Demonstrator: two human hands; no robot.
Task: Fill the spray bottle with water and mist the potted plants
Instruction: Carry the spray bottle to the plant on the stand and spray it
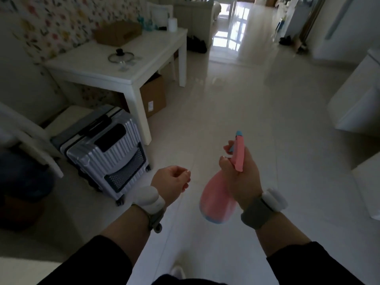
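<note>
My right hand (241, 177) grips the neck of a pink spray bottle (216, 200), with fingers curled round it by the trigger. The bottle has a pink spray head with a blue nozzle tip (239, 133) pointing forward and a blue base hanging below my wrist. My left hand (171, 183) hangs to the left of the bottle, apart from it, with fingers loosely curled and nothing in it. No potted plants are in view.
A white table (127, 64) stands at the left with a glass pot lid (121, 56) and a cardboard box (118, 33) on it. A silver suitcase (104, 153) stands by its leg, another box (153, 95) beneath. Glossy tiled floor (246, 99) runs ahead; white cabinets (357, 103) line the right.
</note>
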